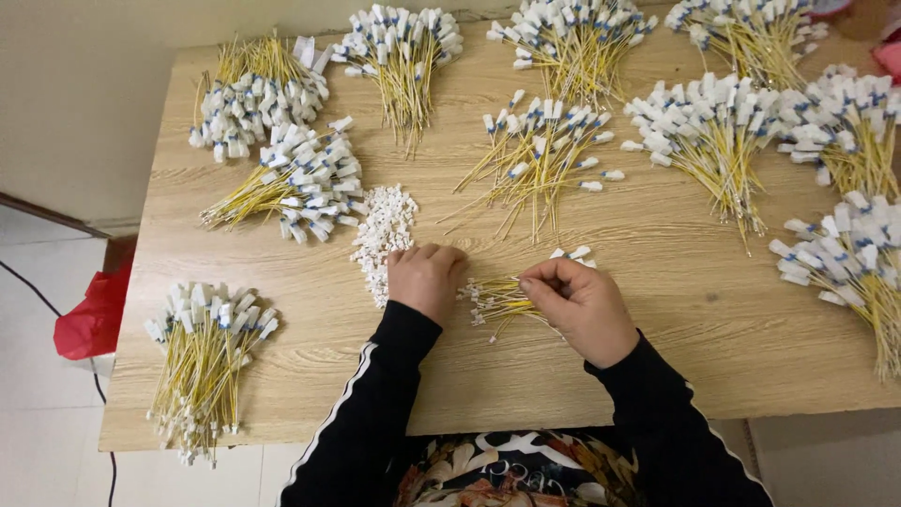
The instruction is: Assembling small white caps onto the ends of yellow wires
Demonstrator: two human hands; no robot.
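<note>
Hands at a small bundle of yellow wires (497, 300) on the wooden table (676, 310).

Left hand (425, 279) curled by the pile of white connectors (383, 235) — grip unclear; right hand (582, 305) pinches wires — white-and-blue-tagged bundles (300, 183) around.

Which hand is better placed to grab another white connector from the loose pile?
Left. The left hand rests right beside the pile of white connectors, nearly touching it. The right hand is farther away and is pinching the small yellow wire bundle.

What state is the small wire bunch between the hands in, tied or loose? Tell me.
Loose: the wire bunch fans out flat on the table, with no tie visible.
</note>
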